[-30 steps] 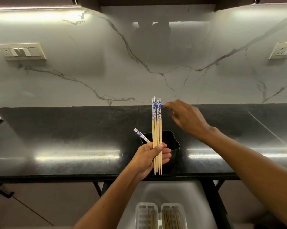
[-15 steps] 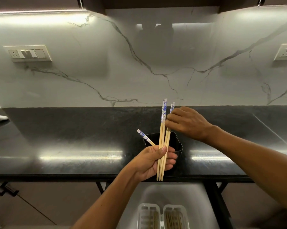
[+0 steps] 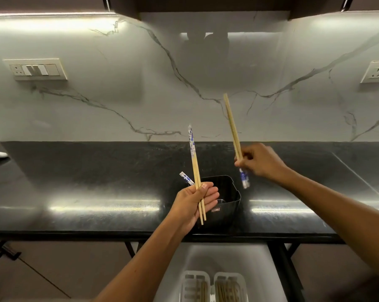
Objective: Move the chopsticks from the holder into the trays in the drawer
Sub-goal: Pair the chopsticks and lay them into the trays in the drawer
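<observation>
A black holder (image 3: 227,192) stands on the dark counter near its front edge. My left hand (image 3: 192,203) grips a pair of wooden chopsticks (image 3: 195,162) upright, blue-patterned ends up, just left of the holder. One more chopstick (image 3: 186,178) leans out of the holder behind that hand. My right hand (image 3: 262,162), raised to the right above the holder, is closed on another pair of chopsticks (image 3: 233,127), turned with the blue ends down. Below the counter an open white drawer (image 3: 256,262) holds two white trays (image 3: 214,286) with chopsticks lying in them.
The black counter (image 3: 97,182) runs the full width, backed by a white marble wall. A switch plate (image 3: 37,69) sits on the wall at left, a socket (image 3: 376,71) at right. Dark frame legs (image 3: 282,269) flank the drawer.
My right hand has pulled two chopsticks out of the left hand's bundle and lifted them up to the right, flipping them. The left hand keeps the remaining pair.
</observation>
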`<state>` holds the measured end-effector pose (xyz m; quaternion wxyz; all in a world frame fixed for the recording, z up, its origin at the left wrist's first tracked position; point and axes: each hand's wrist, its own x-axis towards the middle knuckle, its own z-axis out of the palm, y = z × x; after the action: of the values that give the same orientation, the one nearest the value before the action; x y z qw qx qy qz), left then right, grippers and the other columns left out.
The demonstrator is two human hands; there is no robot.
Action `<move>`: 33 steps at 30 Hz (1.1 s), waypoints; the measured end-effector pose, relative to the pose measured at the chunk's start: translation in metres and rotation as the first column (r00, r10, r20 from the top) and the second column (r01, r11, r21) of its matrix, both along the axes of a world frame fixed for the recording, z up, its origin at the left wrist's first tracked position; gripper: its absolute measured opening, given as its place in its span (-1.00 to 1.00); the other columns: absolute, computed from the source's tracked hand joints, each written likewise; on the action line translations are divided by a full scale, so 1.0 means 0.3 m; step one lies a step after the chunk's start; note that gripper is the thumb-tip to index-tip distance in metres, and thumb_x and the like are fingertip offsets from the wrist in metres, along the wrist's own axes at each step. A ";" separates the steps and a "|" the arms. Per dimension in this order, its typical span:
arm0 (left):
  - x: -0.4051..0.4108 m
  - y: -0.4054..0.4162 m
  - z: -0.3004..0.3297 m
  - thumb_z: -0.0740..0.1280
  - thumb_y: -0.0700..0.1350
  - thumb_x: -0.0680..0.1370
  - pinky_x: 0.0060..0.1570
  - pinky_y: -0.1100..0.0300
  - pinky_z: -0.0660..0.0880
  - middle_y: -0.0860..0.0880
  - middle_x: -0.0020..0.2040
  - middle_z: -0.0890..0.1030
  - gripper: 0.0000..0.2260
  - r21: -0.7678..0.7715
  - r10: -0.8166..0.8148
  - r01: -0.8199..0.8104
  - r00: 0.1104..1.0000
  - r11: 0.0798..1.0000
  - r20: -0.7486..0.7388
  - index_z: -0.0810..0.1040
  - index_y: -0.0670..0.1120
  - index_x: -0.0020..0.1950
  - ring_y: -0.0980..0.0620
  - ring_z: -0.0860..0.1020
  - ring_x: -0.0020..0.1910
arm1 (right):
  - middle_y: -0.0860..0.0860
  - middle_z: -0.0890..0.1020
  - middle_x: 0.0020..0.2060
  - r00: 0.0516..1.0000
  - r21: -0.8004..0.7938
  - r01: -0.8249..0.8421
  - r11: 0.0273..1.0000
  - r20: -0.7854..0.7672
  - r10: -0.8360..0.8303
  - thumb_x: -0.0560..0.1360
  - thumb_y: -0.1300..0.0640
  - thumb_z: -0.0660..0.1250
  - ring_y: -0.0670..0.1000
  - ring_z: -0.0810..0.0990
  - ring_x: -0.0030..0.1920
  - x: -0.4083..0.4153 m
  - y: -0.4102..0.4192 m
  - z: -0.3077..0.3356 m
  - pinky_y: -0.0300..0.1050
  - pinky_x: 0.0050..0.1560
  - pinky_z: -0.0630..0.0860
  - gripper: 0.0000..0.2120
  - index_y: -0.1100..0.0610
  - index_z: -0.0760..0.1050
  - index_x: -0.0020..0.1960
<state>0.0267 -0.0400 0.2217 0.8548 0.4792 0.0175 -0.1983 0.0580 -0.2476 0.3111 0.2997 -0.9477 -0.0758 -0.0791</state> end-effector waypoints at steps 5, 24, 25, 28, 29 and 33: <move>-0.002 -0.045 0.015 0.25 -0.14 0.59 -0.02 0.11 0.63 -0.22 0.05 0.68 -0.78 0.017 -0.057 0.056 0.997 0.998 0.061 0.61 -0.20 0.13 -0.11 0.66 0.07 | 0.06 0.64 -0.35 0.887 0.339 -0.015 0.941 -0.429 0.169 0.47 0.22 0.40 -0.08 0.60 -0.37 -0.035 0.088 -0.031 -0.27 -0.33 0.54 -0.91 0.25 0.61 -0.08; -0.024 -0.048 0.003 0.29 -0.17 0.57 -0.17 0.14 0.63 -0.19 -0.14 0.71 -0.86 0.162 -0.064 0.032 0.978 0.986 0.196 0.65 -0.14 -0.01 -0.08 0.70 -0.15 | 0.09 0.68 -0.13 0.923 0.212 -0.029 0.977 -0.370 0.108 0.45 0.11 0.43 -0.02 0.65 -0.13 -0.050 0.175 -0.025 -0.15 -0.04 0.54 -0.80 0.25 0.62 -0.06; -0.024 -0.049 0.000 0.30 -0.16 0.57 -0.17 0.15 0.63 -0.18 -0.15 0.71 -0.86 0.162 -0.056 0.023 0.978 0.986 0.202 0.65 -0.14 -0.02 -0.06 0.70 -0.16 | 0.06 0.66 -0.18 0.939 0.133 -0.046 0.990 -0.333 0.089 0.44 0.09 0.44 -0.05 0.62 -0.20 -0.050 0.180 -0.020 -0.18 -0.10 0.54 -0.77 0.25 0.61 -0.04; -0.022 -0.048 -0.004 0.32 -0.14 0.55 -0.17 0.16 0.63 -0.14 -0.18 0.71 -0.86 0.166 -0.030 -0.004 0.978 0.986 0.204 0.66 -0.14 -0.01 -0.04 0.69 -0.19 | -0.08 0.53 -0.30 0.987 -0.046 -0.007 0.999 -0.158 0.000 0.42 0.03 0.45 -0.15 0.49 -0.33 -0.054 0.177 0.013 -0.31 -0.30 0.37 -0.75 0.18 0.56 -0.02; -0.020 -0.045 -0.005 0.33 -0.13 0.54 -0.18 0.16 0.62 -0.13 -0.19 0.71 -0.86 0.175 -0.018 -0.017 0.980 0.984 0.198 0.65 -0.14 0.00 -0.03 0.69 -0.19 | -0.07 0.52 -0.27 0.999 -0.081 0.020 0.996 -0.036 -0.023 0.43 0.03 0.44 -0.15 0.46 -0.32 -0.055 0.171 0.031 -0.31 -0.29 0.35 -0.75 0.16 0.54 0.00; -0.014 -0.037 -0.013 0.33 -0.14 0.54 -0.19 0.18 0.63 -0.11 -0.21 0.71 -0.87 0.227 -0.007 -0.039 0.981 0.973 0.196 0.63 -0.14 0.01 -0.02 0.69 -0.20 | 0.14 0.60 0.02 0.742 -0.598 0.038 0.800 0.554 0.378 0.43 0.20 0.42 0.10 0.57 -0.06 -0.044 0.146 0.116 0.00 -0.07 0.52 -0.71 0.11 0.56 0.15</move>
<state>0.0224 -0.0510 0.2177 0.7927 0.5920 -0.0399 -0.1400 0.0447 -0.2038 0.3460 -0.0390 -0.8927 -0.2857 -0.3462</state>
